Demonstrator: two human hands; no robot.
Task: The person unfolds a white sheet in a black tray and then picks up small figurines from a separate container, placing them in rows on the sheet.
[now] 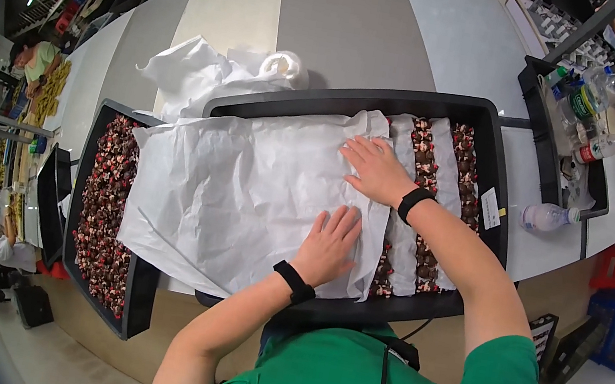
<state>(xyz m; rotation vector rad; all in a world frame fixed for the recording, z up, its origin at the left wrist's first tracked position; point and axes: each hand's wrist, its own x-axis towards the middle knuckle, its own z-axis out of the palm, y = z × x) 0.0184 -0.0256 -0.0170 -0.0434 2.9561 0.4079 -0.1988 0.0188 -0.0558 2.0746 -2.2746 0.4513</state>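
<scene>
A wide sheet of crumpled white paper (227, 187) covers most of a long black tray (355, 101). My left hand (326, 248) lies flat on the sheet near its front right corner, fingers spread. Farther back, my right hand (378, 170) rests on the sheet's right edge, also with fingers apart. Neither hand holds anything. To the right of the sheet, rows of small dark brown, red and cream pieces (424, 159) show in the tray, with white paper strips (449, 179) between them. What lies under the sheet is hidden.
A second black tray (138, 302), heaped with similar small pieces (107, 215), stands at the left under the sheet's edge. Behind is a white paper roll (283, 68). At the right are a bin of bottles (582, 108) and a bottle lying down (549, 218). Other people work far left.
</scene>
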